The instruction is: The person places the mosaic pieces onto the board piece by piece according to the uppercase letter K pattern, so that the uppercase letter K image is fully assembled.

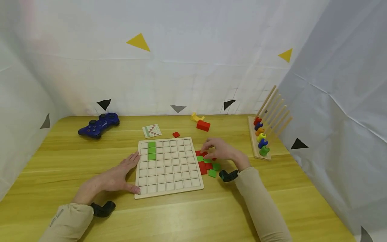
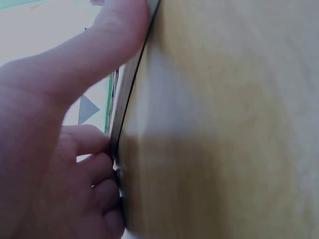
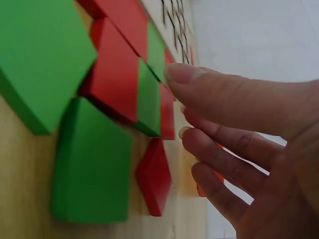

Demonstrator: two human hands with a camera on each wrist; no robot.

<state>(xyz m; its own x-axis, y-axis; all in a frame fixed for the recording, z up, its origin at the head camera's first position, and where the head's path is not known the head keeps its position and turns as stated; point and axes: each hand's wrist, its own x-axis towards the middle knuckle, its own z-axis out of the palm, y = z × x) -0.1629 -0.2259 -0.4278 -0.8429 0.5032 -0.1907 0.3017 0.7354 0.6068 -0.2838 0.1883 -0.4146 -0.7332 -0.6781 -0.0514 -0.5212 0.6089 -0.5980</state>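
A pale wooden grid board (image 1: 169, 195) lies on the table with several green tiles (image 1: 152, 150) lined up in one column near its far left. My left hand (image 1: 116, 177) rests along the board's left side, thumb on the near corner and fingers at the edge. In the left wrist view the board's thin edge (image 2: 124, 94) shows beside the thumb. To the right of the board sit red tiles (image 1: 202, 168) and green tiles (image 1: 212, 173), close together. Over them hovers my right hand (image 1: 222, 149), its thumb and bent fingers apart with nothing between them.
Behind the board lie a patterned card (image 1: 152, 131) and a single red tile (image 1: 176, 134). Farther back are a red block (image 1: 203, 126) and a yellow curved piece (image 1: 196, 117). A blue game controller (image 1: 99, 125) is at left, a pegged rack (image 1: 251, 134) with coloured beads at right.
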